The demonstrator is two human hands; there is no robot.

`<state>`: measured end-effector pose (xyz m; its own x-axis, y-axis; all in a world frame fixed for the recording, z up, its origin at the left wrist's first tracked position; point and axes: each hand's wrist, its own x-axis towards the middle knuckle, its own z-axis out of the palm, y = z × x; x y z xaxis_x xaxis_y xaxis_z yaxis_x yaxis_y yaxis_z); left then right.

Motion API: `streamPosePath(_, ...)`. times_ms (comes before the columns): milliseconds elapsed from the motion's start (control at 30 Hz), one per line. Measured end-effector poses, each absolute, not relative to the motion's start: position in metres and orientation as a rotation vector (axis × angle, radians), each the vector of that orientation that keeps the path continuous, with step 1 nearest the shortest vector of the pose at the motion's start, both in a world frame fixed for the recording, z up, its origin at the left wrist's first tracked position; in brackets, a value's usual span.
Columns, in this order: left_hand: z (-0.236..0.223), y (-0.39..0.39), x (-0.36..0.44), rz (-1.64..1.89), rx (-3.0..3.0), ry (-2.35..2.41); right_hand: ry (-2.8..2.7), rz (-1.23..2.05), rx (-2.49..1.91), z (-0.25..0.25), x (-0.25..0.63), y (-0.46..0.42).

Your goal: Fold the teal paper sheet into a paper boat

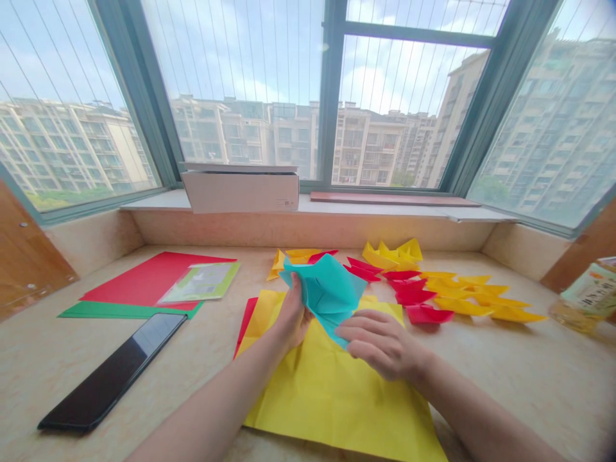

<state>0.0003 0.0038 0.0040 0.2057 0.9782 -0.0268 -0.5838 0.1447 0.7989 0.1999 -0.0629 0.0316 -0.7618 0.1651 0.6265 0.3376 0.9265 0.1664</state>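
A piece of folded blue paper (332, 289) is held up between my two hands, with creases and a pocket-like opening facing me. My left hand (296, 314) grips its left side, thumb on the near face. On the lower right edge, my right hand (375, 340) pinches the paper with its fingers close together; the thumb is hidden. Beneath both hands lies a large creased yellow sheet (337, 391), with a red sheet (245, 324) peeking out at its left. Folded red paper boats (414, 293) and yellow paper boats (476, 295) stand in rows beyond my right hand.
A black phone (115, 369) lies at the left, near red paper sheets (144, 276), a green sheet (120, 311) and a clear packet (202, 282). A white box (240, 190) sits on the window ledge. A bottle (587, 295) stands at the far right.
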Motion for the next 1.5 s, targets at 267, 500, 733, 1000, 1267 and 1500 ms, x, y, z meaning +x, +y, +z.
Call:
streamPosePath(267, 0.006, 0.003, -0.002, 1.352, 0.831, 0.615, -2.138, -0.135, -0.719, 0.013, 0.198, -0.052)
streamPosePath(500, 0.008, 0.001, -0.002, 1.290, 0.885, 0.553, -1.792, -0.124, -1.117, 0.013, 0.187, -0.052)
streamPosePath(733, 0.002, 0.001, 0.002, 1.407, 0.871, 0.524, -2.047, -0.208, -1.127, 0.003, 0.192, -0.040)
streamPosePath(1000, 0.009, 0.003, 0.002, 1.473, 0.794, 0.642, -2.125, -0.182, -1.195, -0.002, 0.187, -0.045)
streamPosePath(1267, 0.005, 0.003, -0.001, 1.349, 0.820, 0.521, -1.872, -0.172, -1.400, 0.011, 0.202, -0.039)
streamPosePath(1500, 0.004, 0.006, -0.003, 1.412, 0.980, 0.578, -1.409, 0.292, -1.291, 0.029, 0.209, -0.037)
